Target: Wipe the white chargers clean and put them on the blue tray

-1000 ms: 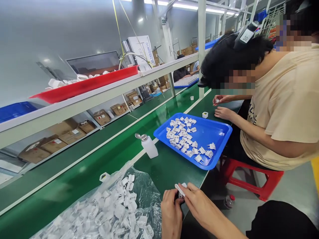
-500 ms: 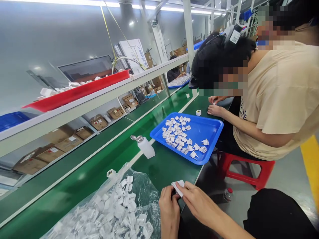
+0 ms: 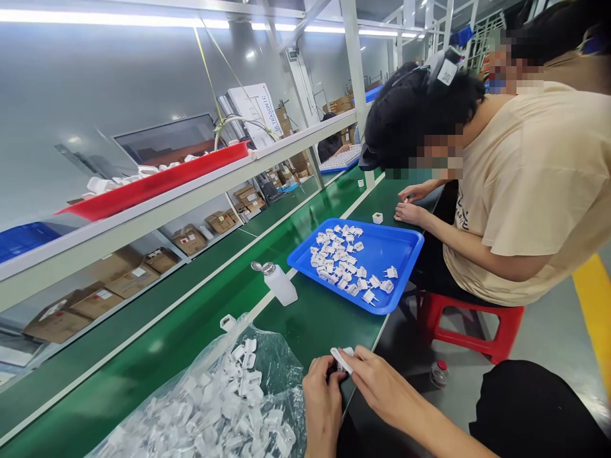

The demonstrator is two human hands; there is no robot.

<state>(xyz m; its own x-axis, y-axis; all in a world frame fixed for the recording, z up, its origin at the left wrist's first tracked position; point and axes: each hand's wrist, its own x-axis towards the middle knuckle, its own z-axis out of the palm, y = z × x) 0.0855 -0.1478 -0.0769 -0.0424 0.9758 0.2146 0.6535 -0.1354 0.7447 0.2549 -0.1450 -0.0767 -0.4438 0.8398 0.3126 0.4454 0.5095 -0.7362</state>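
The white plastic part (image 3: 340,359) was between the person's two hands, at the near edge of the green table (image 3: 310,327). Its long side ran aslant in the view, from the upper left down to the lower right, so that the lower end pointed in between the hands. The right hand (image 3: 377,380) came from the right side and lay nearer to its flat face; the left hand (image 3: 322,397) stood below and to the left.

The right thumb and fingers were pressed together upon the part — no gap could be seen there. The left fingers were bent, with their tips just under it, beside a dark patch; whether they also clamped it, I could not tell.

Beyond the hands was the blue tray (image 3: 411,261), with white plug pieces (image 3: 334,257) gathered mostly on its left half. The clear plastic bag (image 3: 281,346), full of loose white pieces (image 3: 214,407), lay to the left, near the left hand — and the pump bottle (image 3: 282,287) stood between bag and tray.
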